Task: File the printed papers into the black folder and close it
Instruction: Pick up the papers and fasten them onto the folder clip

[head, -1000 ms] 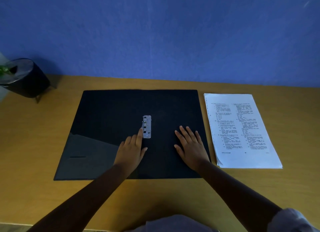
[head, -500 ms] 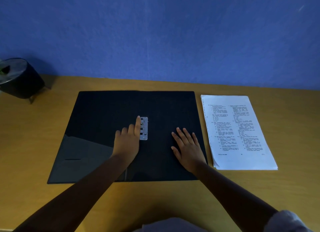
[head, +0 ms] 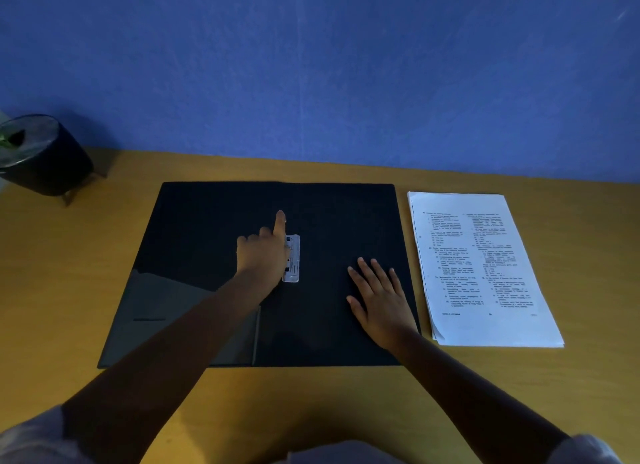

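Note:
The black folder (head: pixel 214 228) lies open and flat on the wooden desk. A silver metal clip (head: pixel 293 259) sits along its spine. My left hand (head: pixel 265 256) rests on the spine just left of the clip, covering part of it, with the index finger stretched forward past the clip's top end and the other fingers curled. Spread flat on the right flap is my right hand (head: pixel 379 299), holding nothing. A stack of printed papers (head: pixel 481 266) lies just right of the folder, apart from both hands.
A dark round pot with a plant (head: pixel 41 155) stands at the back left of the desk (head: pixel 69 263). A blue wall rises directly behind the desk. The folder's left flap has a glossy inner pocket (head: pixel 173 311).
My left hand has slid forward along the spine, its index finger now reaching past the clip's top. My right hand has stayed flat on the right flap.

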`<action>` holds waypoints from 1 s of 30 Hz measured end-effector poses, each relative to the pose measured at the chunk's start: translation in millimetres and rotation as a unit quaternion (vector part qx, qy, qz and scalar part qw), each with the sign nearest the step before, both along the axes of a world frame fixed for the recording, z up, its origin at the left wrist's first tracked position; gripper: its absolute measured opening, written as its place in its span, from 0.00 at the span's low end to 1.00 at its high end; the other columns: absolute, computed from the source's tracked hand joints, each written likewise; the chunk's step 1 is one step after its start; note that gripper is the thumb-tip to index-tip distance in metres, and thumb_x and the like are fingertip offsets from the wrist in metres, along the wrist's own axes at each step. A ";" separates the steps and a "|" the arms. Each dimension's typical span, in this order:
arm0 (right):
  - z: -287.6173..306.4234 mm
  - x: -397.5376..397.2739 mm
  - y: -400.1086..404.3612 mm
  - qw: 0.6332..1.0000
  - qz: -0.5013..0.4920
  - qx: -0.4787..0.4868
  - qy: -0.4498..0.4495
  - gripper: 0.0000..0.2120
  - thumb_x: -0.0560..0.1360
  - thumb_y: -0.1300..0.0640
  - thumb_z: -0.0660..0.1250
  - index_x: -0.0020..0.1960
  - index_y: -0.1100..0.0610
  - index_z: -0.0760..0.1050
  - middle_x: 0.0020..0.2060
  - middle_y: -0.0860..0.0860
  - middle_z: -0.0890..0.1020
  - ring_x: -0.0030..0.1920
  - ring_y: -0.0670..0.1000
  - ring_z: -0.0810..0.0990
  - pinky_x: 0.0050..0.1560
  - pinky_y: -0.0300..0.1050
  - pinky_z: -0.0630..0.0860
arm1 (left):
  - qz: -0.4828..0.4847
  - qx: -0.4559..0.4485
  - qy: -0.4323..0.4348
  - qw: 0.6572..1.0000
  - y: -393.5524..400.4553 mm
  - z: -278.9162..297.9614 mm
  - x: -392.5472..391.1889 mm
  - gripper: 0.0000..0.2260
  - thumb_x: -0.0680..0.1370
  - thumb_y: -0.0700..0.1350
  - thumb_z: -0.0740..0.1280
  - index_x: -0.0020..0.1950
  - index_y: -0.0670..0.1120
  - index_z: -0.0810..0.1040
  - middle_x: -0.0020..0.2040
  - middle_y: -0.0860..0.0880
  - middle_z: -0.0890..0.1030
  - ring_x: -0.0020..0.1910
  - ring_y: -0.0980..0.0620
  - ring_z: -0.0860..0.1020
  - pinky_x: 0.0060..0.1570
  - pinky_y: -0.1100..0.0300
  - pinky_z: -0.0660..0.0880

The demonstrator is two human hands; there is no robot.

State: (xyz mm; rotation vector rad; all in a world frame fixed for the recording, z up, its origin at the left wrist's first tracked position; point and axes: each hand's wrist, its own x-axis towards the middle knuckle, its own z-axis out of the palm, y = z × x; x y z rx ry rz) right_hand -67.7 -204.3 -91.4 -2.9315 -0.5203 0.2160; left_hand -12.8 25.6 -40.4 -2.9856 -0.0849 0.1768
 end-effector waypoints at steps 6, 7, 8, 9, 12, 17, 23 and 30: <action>-1.7 0.2 -0.7 1.000 0.003 -0.004 -0.001 0.30 0.76 0.39 0.39 0.75 0.50 0.50 0.76 0.50 0.54 0.74 0.50 0.43 0.72 0.51 0.40 | 0.045 -0.059 0.024 0.997 2.6 1.4 13.9 0.25 0.80 0.46 0.57 0.74 0.51 0.50 0.53 0.42 0.76 0.36 0.48 0.72 0.36 0.55 0.66; -1.7 -0.1 -0.6 1.000 0.003 -0.004 0.000 0.30 0.76 0.40 0.40 0.75 0.50 0.50 0.76 0.50 0.53 0.75 0.50 0.44 0.72 0.51 0.39 | 0.046 -0.061 0.030 0.997 2.8 0.1 16.1 0.26 0.80 0.45 0.57 0.74 0.51 0.50 0.53 0.42 0.76 0.35 0.48 0.72 0.36 0.54 0.66; -1.3 0.0 -0.5 1.000 0.002 -0.004 0.000 0.30 0.76 0.40 0.40 0.75 0.50 0.50 0.76 0.50 0.53 0.75 0.50 0.44 0.72 0.51 0.39 | 0.048 -0.066 0.035 0.996 2.9 -0.9 18.0 0.25 0.80 0.44 0.57 0.74 0.51 0.50 0.53 0.42 0.75 0.35 0.48 0.72 0.35 0.54 0.67; -1.1 -0.1 -0.6 1.000 0.002 -0.004 0.000 0.29 0.76 0.40 0.40 0.75 0.50 0.50 0.76 0.50 0.53 0.75 0.51 0.45 0.72 0.51 0.39 | 0.051 -0.076 0.039 0.995 2.9 -1.6 19.8 0.25 0.80 0.44 0.57 0.74 0.52 0.50 0.53 0.42 0.75 0.35 0.47 0.72 0.35 0.54 0.67; -1.5 -0.1 -0.4 1.000 0.001 -0.004 -0.002 0.29 0.76 0.40 0.41 0.75 0.50 0.50 0.76 0.50 0.54 0.75 0.51 0.46 0.72 0.51 0.40 | 0.060 -0.096 0.052 0.992 3.6 -2.8 24.3 0.24 0.79 0.43 0.58 0.73 0.53 0.52 0.52 0.42 0.75 0.36 0.47 0.73 0.34 0.53 0.68; -3.0 -0.1 -1.2 1.000 0.000 -0.002 -0.005 0.29 0.76 0.41 0.42 0.74 0.50 0.52 0.76 0.50 0.56 0.75 0.51 0.47 0.73 0.52 0.42 | 0.057 -0.091 0.075 0.991 3.9 -2.8 30.9 0.23 0.80 0.43 0.57 0.72 0.53 0.53 0.50 0.42 0.75 0.37 0.46 0.74 0.34 0.54 0.67; -3.8 0.0 -1.2 1.000 -0.001 0.001 -0.004 0.29 0.76 0.41 0.42 0.74 0.50 0.52 0.76 0.50 0.56 0.75 0.51 0.46 0.72 0.51 0.41 | 0.044 -0.067 0.078 0.994 1.8 -4.4 30.8 0.26 0.81 0.45 0.55 0.76 0.53 0.46 0.51 0.43 0.76 0.37 0.48 0.73 0.35 0.55 0.67; -4.1 0.3 -1.4 1.000 -0.002 0.005 -0.002 0.29 0.76 0.40 0.41 0.74 0.49 0.52 0.75 0.50 0.56 0.75 0.51 0.47 0.72 0.51 0.41 | 0.062 -0.089 0.068 0.992 5.1 -3.8 23.4 0.28 0.81 0.47 0.53 0.77 0.50 0.42 0.44 0.45 0.75 0.32 0.51 0.72 0.30 0.58 0.65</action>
